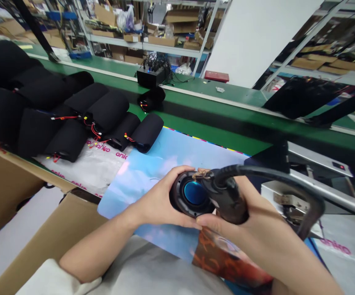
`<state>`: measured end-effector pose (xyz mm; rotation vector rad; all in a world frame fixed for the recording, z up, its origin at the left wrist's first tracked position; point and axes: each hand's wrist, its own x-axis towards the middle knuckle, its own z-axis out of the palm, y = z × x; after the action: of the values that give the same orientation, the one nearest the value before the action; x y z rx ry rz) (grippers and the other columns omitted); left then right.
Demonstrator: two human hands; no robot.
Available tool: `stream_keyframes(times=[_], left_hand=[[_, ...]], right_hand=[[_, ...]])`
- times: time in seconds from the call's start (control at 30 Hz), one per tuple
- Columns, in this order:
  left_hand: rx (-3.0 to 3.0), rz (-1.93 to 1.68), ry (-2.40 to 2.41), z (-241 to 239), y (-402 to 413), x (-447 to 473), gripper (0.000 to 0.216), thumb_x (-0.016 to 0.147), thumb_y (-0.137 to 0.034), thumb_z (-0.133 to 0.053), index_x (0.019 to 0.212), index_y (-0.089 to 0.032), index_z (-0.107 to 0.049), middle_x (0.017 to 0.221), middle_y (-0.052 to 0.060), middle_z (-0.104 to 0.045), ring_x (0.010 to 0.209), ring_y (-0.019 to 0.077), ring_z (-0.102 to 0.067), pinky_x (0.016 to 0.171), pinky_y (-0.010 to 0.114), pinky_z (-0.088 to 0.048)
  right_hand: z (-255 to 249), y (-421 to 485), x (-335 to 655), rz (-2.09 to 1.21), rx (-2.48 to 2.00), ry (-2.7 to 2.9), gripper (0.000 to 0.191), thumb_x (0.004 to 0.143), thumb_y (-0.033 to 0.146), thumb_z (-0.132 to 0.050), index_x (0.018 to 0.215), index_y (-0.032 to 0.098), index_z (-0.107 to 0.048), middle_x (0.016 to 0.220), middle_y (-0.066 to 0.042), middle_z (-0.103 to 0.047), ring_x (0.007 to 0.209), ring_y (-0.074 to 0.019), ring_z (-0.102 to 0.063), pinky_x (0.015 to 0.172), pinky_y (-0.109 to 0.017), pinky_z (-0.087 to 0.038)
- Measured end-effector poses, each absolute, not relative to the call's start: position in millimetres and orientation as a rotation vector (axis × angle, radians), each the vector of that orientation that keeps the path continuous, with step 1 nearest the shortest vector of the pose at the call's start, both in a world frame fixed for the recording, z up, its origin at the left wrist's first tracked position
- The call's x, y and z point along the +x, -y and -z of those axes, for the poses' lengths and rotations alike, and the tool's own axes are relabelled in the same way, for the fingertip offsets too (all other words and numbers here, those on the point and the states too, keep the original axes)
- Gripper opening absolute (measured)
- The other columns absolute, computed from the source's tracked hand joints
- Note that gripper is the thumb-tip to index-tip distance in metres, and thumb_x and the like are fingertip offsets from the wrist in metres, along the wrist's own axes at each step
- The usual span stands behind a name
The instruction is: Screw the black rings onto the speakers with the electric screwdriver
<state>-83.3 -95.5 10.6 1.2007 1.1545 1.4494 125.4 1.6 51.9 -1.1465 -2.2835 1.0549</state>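
Observation:
My left hand (157,200) is wrapped round a black round speaker (195,193), whose end with a shiny blue disc in a dark ring faces up. In my right hand (253,215) is a black corded electric screwdriver (228,200), tilted beside the speaker; its tip is hidden. The right thumb touches the speaker's rim. A thick black cable (276,174) arcs from the screwdriver's top to the right. Under both hands lies a printed sheet (140,176), light blue with a red-brown part.
Several black fabric-covered cylinders (106,108) with red wires crowd the left. A silver metal fixture (315,172) stands on the right. Behind runs the green bench (202,127), with a black box of cables (153,76). An open cardboard box (69,221) is at lower left.

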Motion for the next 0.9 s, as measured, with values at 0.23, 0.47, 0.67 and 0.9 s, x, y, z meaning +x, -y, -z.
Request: stream_keyframes(times=[0.23,0.47,0.67,0.9], left_hand=[[1.219,-1.483,-1.214,-6.4,97.5,-80.1,0.13,0.045,-0.041,-0.113,0.158,-0.032,-0.048,0.168,0.014,-0.053,0.156,0.0449,-0.05,0.133,0.059,-0.039],[1.227,-1.483,-1.426,-17.9,98.8,-79.3,0.096,0.064,-0.044,-0.105,0.145,-0.026,-0.057,0.149,0.014,-0.068,0.139,0.0398,-0.066,0.117,0.051,-0.056],[1.442,-1.517,-1.489,-10.0,89.1,-80.1,0.084,0.068,-0.04,-0.1,0.14,-0.026,-0.059,0.14,0.012,-0.072,0.13,0.0364,-0.072,0.109,0.046,-0.06],[1.471,-1.317,-1.187,-17.8,40.6,-15.3,0.082,0.068,-0.04,-0.1,0.137,-0.027,-0.058,0.129,0.008,-0.077,0.115,0.0305,-0.079,0.097,0.039,-0.065]], right_hand=[[-56.5,14.6,111.0,-1.273,-1.263,2.024,0.068,0.068,0.056,-0.093,0.127,0.03,-0.069,0.127,-0.003,-0.075,0.101,-0.0283,-0.075,0.071,-0.034,-0.063],[-70.3,-20.1,138.5,-1.63,-0.981,1.637,0.07,0.063,0.049,-0.103,0.118,0.024,-0.069,0.083,-0.002,-0.07,0.057,-0.0181,-0.063,0.051,-0.028,-0.053],[-107.0,-42.7,219.7,-1.107,-0.935,1.046,0.069,0.058,0.075,-0.099,0.079,0.024,-0.059,0.075,0.003,-0.049,0.05,-0.0081,-0.044,0.049,-0.028,-0.043],[-115.2,-60.8,205.6,-0.794,-0.703,1.091,0.056,0.078,0.069,-0.09,0.09,0.024,-0.058,0.063,0.003,-0.054,0.048,-0.0147,-0.052,0.041,-0.028,-0.041]])
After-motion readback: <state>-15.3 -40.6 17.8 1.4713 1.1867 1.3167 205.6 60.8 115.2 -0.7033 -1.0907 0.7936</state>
